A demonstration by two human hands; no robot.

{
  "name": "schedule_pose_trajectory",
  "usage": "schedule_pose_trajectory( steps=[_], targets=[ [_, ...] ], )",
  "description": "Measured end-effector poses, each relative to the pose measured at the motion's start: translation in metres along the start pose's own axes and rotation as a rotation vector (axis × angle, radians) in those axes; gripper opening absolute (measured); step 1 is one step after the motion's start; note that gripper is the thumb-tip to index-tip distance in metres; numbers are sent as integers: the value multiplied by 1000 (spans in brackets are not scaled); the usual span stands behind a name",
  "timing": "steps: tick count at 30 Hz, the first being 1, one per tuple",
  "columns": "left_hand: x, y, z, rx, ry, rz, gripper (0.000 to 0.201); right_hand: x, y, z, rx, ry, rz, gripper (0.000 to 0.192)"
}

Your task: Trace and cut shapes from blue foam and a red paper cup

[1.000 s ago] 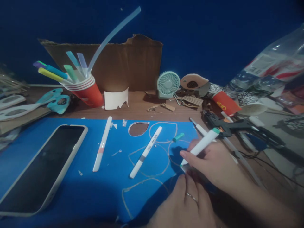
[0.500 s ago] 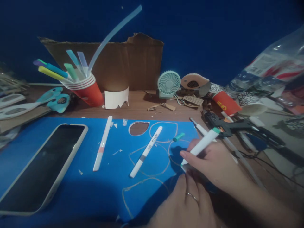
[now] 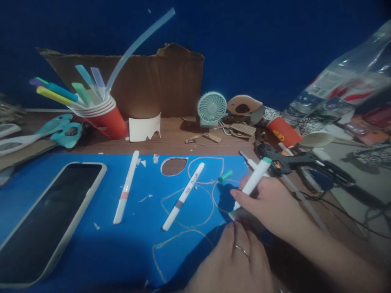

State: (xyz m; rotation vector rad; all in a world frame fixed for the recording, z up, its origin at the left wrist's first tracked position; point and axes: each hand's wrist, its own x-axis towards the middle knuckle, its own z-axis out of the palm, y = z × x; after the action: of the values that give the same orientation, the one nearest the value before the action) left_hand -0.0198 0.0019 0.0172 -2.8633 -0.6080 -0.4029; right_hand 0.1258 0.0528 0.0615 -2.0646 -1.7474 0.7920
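Observation:
My right hand grips a white marker with a green end, its tip down on the blue sheet near that sheet's right edge. My left hand, a ring on one finger, lies flat on the sheet just below the tip. Curved outlines are drawn on the sheet, and an oval hole is cut in it. A green cap lies just left of my right hand. Two more white markers lie on the sheet further left.
A phone lies at the sheet's left. A red cup stack with pens and a clear tube stands behind, beside torn cardboard. A small fan, a glue gun, cables, a plastic bottle and scraps crowd the right.
The view has shifted a little, so everything sits slightly lower and to the left. My right hand tilted the marker a bit more upright; both hands stay at the same spot on the sheet.

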Motion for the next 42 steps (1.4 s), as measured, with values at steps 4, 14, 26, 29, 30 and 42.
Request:
schedule_pose_trajectory(
  steps=[4,14,26,29,30,42],
  targets=[
    [1,0,-1,6,12,-3,31,0,1,0,38,-41,22,28],
    [-1,-2,0,3,1,7,31,-1,-1,-1,0,-35,-20,28],
    [11,-6,-12,15,137,-69,35,2,3,-5,-31,20,-27,27],
    [14,-5,-13,8,187,-110,40,1,1,-5,20,9,1,25],
    [14,-4,-13,3,192,-117,41,0,1,-4,27,1,10,26],
    [13,-2,-11,-13,169,-122,36,1,0,-3,-96,-6,-9,32]
  ],
)
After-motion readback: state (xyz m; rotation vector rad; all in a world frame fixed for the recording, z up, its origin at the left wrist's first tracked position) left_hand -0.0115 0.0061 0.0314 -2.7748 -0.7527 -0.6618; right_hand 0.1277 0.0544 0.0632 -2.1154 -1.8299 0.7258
